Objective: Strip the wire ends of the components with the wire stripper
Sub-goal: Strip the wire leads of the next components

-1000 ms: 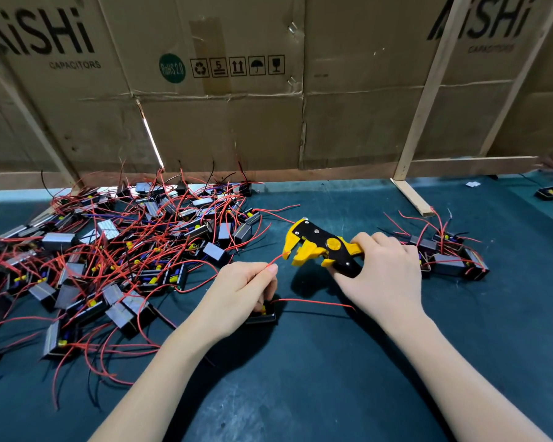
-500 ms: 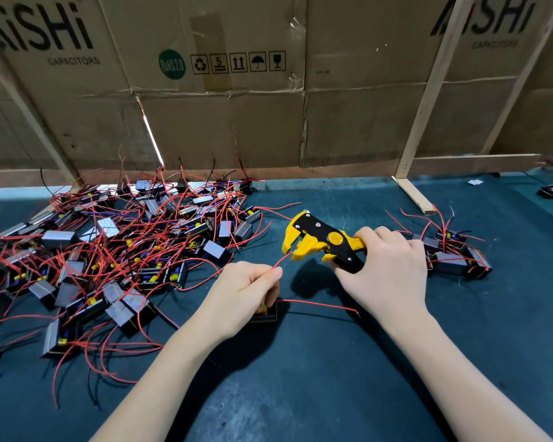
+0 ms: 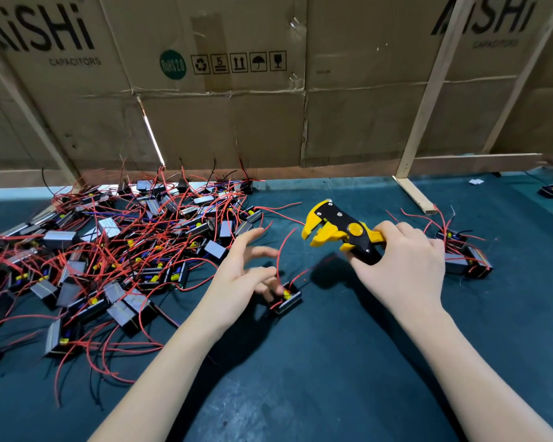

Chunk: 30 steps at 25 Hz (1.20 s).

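Working through a big left heap of small black red-wired components (image 3: 115, 250), few lying right (image 3: 466, 260); left hand (image 3: 237, 282) spread over 1 component (image 3: 286, 298), right hand (image 3: 403, 269) gripping yellow-black wire stripper (image 3: 339, 231).

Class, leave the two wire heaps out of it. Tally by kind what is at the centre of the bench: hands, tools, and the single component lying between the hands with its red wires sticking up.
Hands: 2, left hand and right hand
Wire stripper: 1
Component: 1
Red wires rising from it: 2
Total: 6
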Each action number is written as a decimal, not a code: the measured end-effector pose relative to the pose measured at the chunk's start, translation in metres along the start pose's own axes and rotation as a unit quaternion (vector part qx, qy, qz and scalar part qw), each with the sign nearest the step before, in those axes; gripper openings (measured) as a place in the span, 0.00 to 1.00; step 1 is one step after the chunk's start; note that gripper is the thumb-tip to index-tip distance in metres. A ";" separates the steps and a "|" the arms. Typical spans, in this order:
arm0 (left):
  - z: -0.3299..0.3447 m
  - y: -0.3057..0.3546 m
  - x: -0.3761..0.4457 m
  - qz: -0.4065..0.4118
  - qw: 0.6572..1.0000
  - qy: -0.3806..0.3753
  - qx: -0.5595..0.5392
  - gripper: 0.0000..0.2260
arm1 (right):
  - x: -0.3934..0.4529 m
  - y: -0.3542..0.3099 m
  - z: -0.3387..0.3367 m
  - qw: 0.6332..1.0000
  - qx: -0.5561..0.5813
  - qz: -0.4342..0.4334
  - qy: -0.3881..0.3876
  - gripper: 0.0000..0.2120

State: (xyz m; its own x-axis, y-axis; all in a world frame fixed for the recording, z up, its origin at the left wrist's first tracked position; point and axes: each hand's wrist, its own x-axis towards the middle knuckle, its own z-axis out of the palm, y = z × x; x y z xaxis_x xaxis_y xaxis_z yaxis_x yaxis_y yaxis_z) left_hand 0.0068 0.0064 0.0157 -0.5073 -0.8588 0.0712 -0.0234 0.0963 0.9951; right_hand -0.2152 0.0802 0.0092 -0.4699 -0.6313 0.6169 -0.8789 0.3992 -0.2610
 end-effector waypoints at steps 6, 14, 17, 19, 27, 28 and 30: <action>-0.028 0.007 -0.003 0.135 0.948 -0.077 0.276 0.22 | 0.006 0.014 -0.001 0.999 0.016 0.034 0.015 0.21; -0.007 0.002 -0.008 0.187 0.935 -0.102 0.285 0.03 | 0.002 0.008 0.000 1.000 0.020 -0.016 -0.017 0.21; -0.012 0.002 -0.008 0.173 0.931 -0.142 0.288 0.09 | -0.001 0.003 0.001 0.999 0.028 -0.040 -0.021 0.21; -0.011 0.000 -0.009 0.172 0.933 -0.143 0.281 0.09 | -0.002 0.003 0.001 0.998 0.031 -0.050 -0.017 0.21; 0.000 -0.008 -0.004 0.070 0.981 -0.073 0.167 0.04 | -0.002 -0.001 -0.001 0.993 0.028 -0.118 0.005 0.19; 0.000 -0.009 -0.003 0.065 0.981 -0.081 0.163 0.04 | -0.002 -0.001 0.000 0.992 0.022 -0.125 0.006 0.19; 0.000 -0.009 -0.003 0.057 0.984 -0.087 0.147 0.05 | -0.002 -0.001 0.001 0.991 0.009 -0.135 0.003 0.19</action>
State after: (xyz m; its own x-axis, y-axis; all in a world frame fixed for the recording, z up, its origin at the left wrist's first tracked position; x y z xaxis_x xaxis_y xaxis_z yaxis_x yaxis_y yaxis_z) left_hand 0.0088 0.0085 0.0063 -0.6609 -0.7369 0.1423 -0.1934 0.3504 0.9164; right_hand -0.2137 0.0808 0.0076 -0.2166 -0.7091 0.6710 -0.9740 0.2037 -0.0992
